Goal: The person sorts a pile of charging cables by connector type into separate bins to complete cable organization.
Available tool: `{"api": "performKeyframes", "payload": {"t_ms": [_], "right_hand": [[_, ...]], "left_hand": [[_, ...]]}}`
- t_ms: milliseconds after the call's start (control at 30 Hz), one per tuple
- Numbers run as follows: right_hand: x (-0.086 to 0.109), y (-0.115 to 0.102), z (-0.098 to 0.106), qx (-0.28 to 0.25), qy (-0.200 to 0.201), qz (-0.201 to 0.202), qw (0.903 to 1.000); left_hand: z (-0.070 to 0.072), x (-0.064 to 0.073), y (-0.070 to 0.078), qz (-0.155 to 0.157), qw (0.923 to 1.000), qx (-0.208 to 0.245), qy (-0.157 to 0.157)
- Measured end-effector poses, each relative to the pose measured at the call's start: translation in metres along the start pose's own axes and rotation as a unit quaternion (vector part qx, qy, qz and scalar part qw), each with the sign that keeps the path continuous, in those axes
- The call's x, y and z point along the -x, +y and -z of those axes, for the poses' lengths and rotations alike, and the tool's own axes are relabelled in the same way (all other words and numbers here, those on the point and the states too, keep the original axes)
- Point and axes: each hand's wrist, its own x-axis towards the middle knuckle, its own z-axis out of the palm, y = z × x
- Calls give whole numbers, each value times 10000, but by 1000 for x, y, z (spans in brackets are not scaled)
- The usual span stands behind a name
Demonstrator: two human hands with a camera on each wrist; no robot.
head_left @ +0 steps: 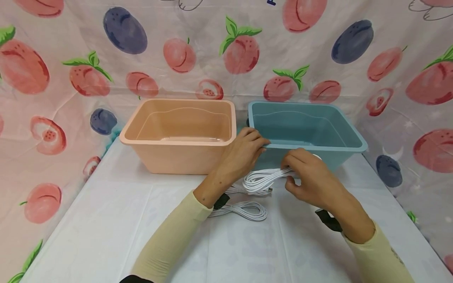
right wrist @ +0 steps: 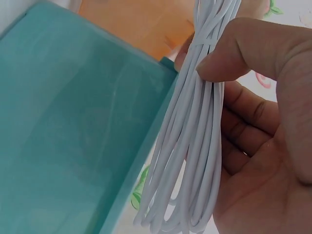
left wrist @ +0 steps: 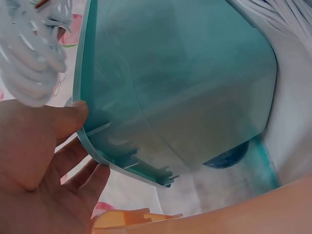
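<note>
My left hand (head_left: pixel 244 151) grips the rim of a teal plastic bin (head_left: pixel 311 148) at its near left corner. In the left wrist view the thumb and fingers pinch that rim (left wrist: pixel 90 146). My right hand (head_left: pixel 313 179) holds a coiled bundle of white cable (head_left: pixel 263 179) just in front of the bin's near wall. The right wrist view shows the thumb pressed on the strands of this cable (right wrist: pixel 190 131), beside the bin's rim. Below the left wrist, another white cable coil (head_left: pixel 251 211) lies on the table, partly hidden by the forearm.
A peach-coloured bin (head_left: pixel 177 159) stands left of the teal one, a small gap between them. Both are on a white-covered table (head_left: pixel 106 220). Behind them hangs a fruit-printed cloth (head_left: pixel 212 23). More white cable with a plug end (head_left: pixel 270 190) shows under the held bundle.
</note>
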Motion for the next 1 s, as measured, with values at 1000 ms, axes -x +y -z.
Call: {"api": "performKeyframes", "payload": {"t_ms": [1000], "right_hand": [[7, 15, 33, 65, 1022, -476, 9936]], "left_hand": [[1, -1, -1, 21, 10000, 51, -36]]}}
